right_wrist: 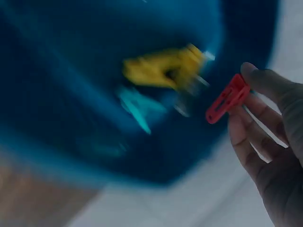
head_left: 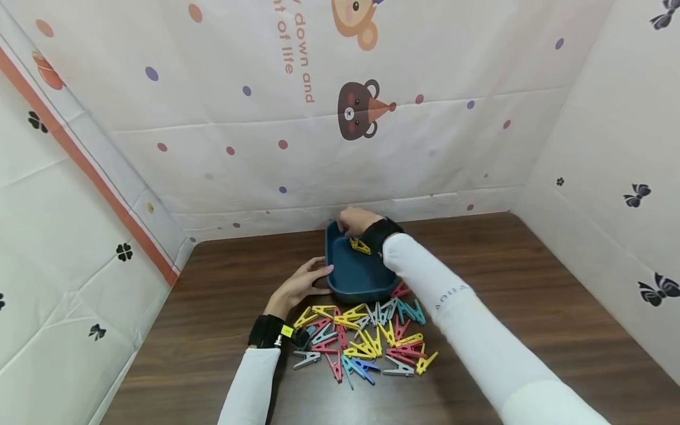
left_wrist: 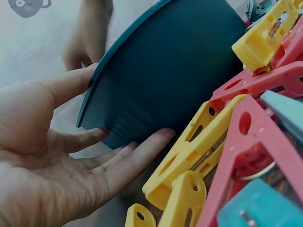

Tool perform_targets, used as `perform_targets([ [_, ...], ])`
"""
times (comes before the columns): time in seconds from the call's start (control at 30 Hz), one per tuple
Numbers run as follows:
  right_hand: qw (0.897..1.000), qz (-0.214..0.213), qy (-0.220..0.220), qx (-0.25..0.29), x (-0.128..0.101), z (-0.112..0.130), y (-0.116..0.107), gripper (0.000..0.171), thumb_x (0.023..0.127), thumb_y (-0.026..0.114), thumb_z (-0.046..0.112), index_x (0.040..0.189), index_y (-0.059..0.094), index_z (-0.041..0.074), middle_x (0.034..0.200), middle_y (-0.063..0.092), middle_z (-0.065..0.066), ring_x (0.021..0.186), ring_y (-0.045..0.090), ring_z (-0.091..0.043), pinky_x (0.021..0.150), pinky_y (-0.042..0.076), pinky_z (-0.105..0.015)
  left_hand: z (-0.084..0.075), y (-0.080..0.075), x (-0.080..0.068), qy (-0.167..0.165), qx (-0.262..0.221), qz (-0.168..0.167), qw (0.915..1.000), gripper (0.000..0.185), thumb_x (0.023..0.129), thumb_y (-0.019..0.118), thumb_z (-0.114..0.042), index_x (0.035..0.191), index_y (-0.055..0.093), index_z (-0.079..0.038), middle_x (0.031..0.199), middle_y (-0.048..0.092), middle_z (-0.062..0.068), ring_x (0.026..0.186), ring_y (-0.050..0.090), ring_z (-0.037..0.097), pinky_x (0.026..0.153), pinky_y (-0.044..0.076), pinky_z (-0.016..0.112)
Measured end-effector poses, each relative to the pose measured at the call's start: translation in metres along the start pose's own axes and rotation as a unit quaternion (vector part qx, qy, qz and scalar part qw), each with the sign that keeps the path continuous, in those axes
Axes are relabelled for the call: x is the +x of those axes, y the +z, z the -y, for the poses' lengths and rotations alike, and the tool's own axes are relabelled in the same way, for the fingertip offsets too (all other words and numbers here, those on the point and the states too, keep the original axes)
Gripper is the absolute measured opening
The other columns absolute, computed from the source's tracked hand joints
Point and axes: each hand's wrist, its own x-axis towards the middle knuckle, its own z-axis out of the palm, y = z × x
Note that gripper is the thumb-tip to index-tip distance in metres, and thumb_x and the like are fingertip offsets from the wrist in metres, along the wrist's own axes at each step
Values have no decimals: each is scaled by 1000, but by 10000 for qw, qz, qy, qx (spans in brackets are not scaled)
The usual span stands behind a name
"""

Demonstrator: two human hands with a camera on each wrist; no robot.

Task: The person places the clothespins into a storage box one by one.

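Brown wood makes up the table (head_left: 170,354), with mixed-colour pegs (head_left: 356,353) heaped nearest. Just beyond, the left hand (head_left: 298,284) lies unclenched, its fingers touching the side of the blue bin (head_left: 361,277). Inside show a yellow peg (right_wrist: 156,70) and a teal peg (right_wrist: 137,105), both blurred. At the bin's far end, the right hand (head_left: 357,222) pinches a red peg (right_wrist: 228,100), which could drop outside if let go too near the edge. If the left hand's touch is light, a knock might shift the bin. Printed cloth (head_left: 451,147) hangs behind.
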Motion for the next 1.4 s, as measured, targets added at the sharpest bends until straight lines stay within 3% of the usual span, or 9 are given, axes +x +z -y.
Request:
perform_targets([
  [0.2,9988,406,266,76,3,-1,33,23,97,69,6,120,73,7,121,71,-11,108,70,-24,93,61,-37,7,3,-5,-5,32,23,10000,62,106,57,-29,159,28,-13,162,29,19,143,44,42,103,58,50],
  [0.37,9978,-59,-636,188,-12,-15,11,18,98,67,6,115,73,2,112,73,-14,102,69,-25,90,60,-38,5,3,-3,21,77,-118,9999,65,104,62,-32,158,32,-12,161,30,18,143,44,41,100,59,50],
  [0.47,9901,-468,-1313,153,-43,-19,-17,12,98,67,8,108,73,4,104,72,-11,94,68,-22,84,60,-37,2,2,-1,-52,54,-125,9999,67,103,64,-33,158,31,-13,163,29,17,145,42,41,100,59,49],
  [0.57,9809,-759,-1791,13,-90,-14,-42,8,98,69,11,105,73,9,101,71,-6,90,67,-16,80,61,-33,-1,-1,0,-93,45,-164,9998,66,103,63,-31,158,31,-14,163,28,17,147,40,41,100,59,49],
  [0.67,9714,-956,-2162,-208,-141,-3,-46,9,95,72,13,104,73,13,99,71,-1,86,67,-11,76,61,-28,-4,-4,0,-94,86,-203,9997,64,104,63,-30,157,32,-14,163,29,18,145,42,41,100,59,50],
  [0.83,9617,-561,-2551,-830,-209,9,4,16,92,76,21,108,73,18,107,72,-1,89,68,-8,73,60,-18,-6,-7,1,-152,142,-100,9997,67,104,62,-30,159,28,-14,165,26,19,148,39,41,102,58,50],
  [0.97,9579,98,-2719,-916,-239,6,49,26,91,79,23,116,72,20,118,67,0,98,63,-6,73,57,-14,-4,-6,1,-178,86,-94,9998,68,104,62,-30,160,27,-14,166,24,19,149,36,41,104,57,50],
  [1.13,9553,-43,-2829,-853,-247,0,75,23,91,79,21,111,70,23,114,62,4,97,51,-5,68,50,-12,-3,-6,0,-137,100,-121,9998,68,104,62,-30,160,27,-14,166,23,19,150,35,41,104,57,51],
  [1.4,9451,-670,-3010,-1086,-240,-6,86,4,94,76,22,98,74,24,100,64,8,89,50,-3,67,49,-12,-4,-5,0,-105,87,-99,9999,65,104,61,-30,159,29,-14,163,28,18,146,41,41,105,56,51],
])
